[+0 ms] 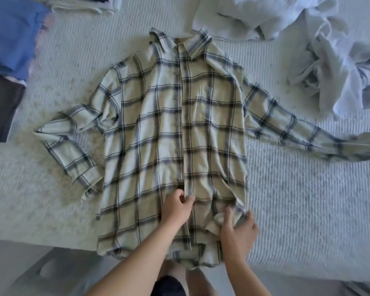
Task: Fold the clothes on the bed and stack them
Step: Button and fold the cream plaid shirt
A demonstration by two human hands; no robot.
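A cream plaid shirt (158,129) with dark stripes lies flat and face up on the bed (297,199), collar at the far side and hem at the near edge. Its left sleeve is bent back beside the body; its right sleeve stretches out to the right. My left hand (176,208) pinches the button placket near the hem. My right hand (238,229) rests with spread fingers on the rumpled lower right corner of the shirt.
A stack of folded clothes, blue (11,35) over dark grey (2,107), sits at the far left. Folded pale cloth (83,5) lies at the top left. A heap of unfolded pale blue and white garments (320,50) covers the top right.
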